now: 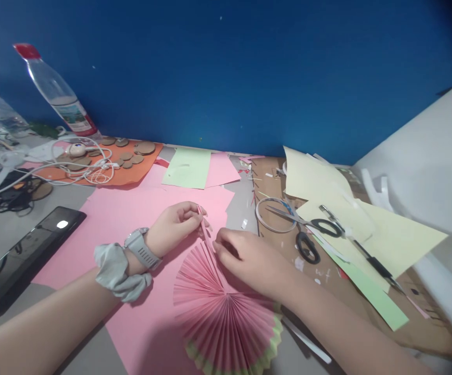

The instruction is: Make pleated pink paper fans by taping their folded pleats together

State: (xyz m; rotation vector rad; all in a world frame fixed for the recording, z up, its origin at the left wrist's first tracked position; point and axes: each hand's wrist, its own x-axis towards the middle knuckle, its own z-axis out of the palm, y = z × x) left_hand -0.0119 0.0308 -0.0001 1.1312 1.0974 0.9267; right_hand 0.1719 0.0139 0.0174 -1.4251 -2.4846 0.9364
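A pleated pink paper fan (229, 328) with a yellow-green rim is spread nearly into a full circle in front of me. Its upper pleats are gathered into a narrow upright strip. My left hand (179, 225), with a grey watch and a pale scrunchie at the wrist, pinches the top end of that strip. On the strip's right side, my right hand (249, 258) has its fingers curled, the thumb and fingertips at the folded edge. The right hand and forearm hide part of the fan's right side. Pink paper sheets (143, 307) lie underneath.
Black-handled scissors (308, 239), a roll of tape (275, 214) and a black pen (378, 265) lie right, among cream paper sheets (401, 234). At left are a black device (26, 255), white cables (97, 174) and a plastic bottle (64, 99). A blue wall (226, 73) stands behind.
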